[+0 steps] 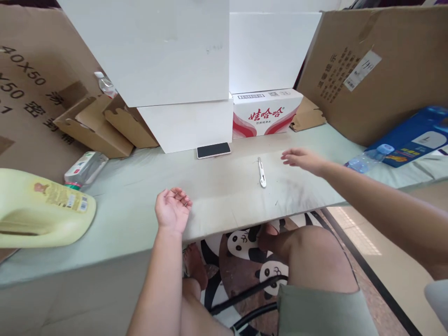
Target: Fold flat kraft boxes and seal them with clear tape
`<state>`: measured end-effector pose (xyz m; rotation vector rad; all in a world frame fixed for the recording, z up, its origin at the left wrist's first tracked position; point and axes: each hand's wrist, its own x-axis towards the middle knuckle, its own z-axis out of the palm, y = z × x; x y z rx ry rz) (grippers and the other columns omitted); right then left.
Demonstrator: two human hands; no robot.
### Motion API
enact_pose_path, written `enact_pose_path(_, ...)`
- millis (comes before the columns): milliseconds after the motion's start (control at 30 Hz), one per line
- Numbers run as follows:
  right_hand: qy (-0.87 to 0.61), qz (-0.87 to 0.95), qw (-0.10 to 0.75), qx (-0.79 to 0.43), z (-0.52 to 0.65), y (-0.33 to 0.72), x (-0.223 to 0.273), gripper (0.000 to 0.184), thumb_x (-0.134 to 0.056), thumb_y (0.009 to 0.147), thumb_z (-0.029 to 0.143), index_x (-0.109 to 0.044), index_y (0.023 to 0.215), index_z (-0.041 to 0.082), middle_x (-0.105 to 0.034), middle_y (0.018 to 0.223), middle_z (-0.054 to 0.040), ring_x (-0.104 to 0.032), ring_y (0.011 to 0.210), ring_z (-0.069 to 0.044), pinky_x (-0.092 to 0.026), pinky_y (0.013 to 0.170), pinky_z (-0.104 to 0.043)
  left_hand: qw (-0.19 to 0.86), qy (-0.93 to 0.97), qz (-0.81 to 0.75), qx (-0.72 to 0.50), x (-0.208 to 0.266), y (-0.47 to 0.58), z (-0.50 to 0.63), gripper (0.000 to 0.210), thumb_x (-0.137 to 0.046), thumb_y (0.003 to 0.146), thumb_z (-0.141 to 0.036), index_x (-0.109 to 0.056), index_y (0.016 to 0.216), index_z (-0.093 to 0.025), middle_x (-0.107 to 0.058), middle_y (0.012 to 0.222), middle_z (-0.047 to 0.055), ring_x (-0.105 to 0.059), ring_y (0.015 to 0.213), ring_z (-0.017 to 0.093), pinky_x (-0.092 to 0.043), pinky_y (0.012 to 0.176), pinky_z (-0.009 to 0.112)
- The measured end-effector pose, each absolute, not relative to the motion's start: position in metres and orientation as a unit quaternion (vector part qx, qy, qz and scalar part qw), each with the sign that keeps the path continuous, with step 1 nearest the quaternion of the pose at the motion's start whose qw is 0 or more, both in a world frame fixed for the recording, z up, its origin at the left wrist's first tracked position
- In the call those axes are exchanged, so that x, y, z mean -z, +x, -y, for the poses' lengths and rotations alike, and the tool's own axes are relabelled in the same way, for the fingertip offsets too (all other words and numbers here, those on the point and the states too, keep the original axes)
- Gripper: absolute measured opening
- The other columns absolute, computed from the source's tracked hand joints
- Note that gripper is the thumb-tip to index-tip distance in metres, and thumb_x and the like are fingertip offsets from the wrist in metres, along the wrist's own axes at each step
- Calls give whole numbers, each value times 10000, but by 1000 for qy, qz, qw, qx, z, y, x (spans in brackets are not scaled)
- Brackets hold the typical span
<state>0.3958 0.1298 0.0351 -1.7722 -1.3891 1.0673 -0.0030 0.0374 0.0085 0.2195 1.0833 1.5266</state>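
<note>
My left hand (173, 209) rests palm up over the front part of the covered table, its fingers loosely curled and apart with nothing in them. My right hand (301, 160) hovers above the table at the right, fingers stretched out and empty. Between the two, closer to the right one, lies a slim white utility knife (262, 173), pointing away from me. No hand touches it. Farther back, a phone (213, 150) with a dark screen lies flat against the foot of a white box (189, 123).
A yellow jug (45, 207) and a clear bottle (86, 169) lie at the left. On the right are a blue jug (413, 135) and a clear plastic bottle (369, 158). A white-and-red carton (268, 114) and large cardboard sheets (378, 74) wall off the back.
</note>
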Motion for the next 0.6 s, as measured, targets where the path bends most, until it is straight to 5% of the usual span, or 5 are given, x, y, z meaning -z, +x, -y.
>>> enact_pose_path(133, -545, 671, 213, -454, -49, 323, -17, 136, -551, 858, 318, -674, 880, 264, -726, 828, -15, -687, 831, -224, -564, 835, -439, 584, 97, -461, -661, -9, -8, -34, 269, -456, 821, -360, -575, 676, -167, -502, 612, 3, -491, 517, 116, -419, 507, 241)
enact_pose_path(267, -364, 757, 80, -537, 80, 239, 43, 60, -642, 731, 311, -667, 681, 333, -723, 725, 141, -707, 701, -176, -570, 682, -317, 577, 114, -469, -659, -6, -13, -32, 256, -464, 798, -365, -578, 674, -171, -502, 606, -2, -486, 504, 111, -419, 497, 231)
enact_pose_path(333, -255, 817, 20, -517, 137, 208, 86, 56, -634, 746, 230, -683, 721, 239, -759, 795, 41, -729, 781, -174, -539, 690, -254, 571, 131, -476, -656, -2, -13, -33, 233, -484, 760, -375, -574, 673, -178, -504, 610, -5, -485, 503, 111, -420, 498, 229)
enact_pose_path(400, -187, 873, -101, -439, 180, 190, 125, 130, -664, 769, 251, -645, 647, 213, -752, 739, 14, -705, 667, -153, -455, 515, -214, 539, 190, -518, -637, 5, -11, -33, 223, -495, 728, -398, -548, 654, -194, -500, 609, -6, -472, 495, 112, -409, 494, 229)
enact_pose_path(600, -179, 883, -162, -402, 232, 213, 163, 112, -671, 709, 218, -654, 602, 246, -713, 584, 38, -671, 511, -163, -265, 391, -222, 387, 412, -666, -487, 37, 12, -23, 182, -615, 706, -287, -537, 562, -209, -477, 544, -11, -388, 513, 133, -274, 512, 252)
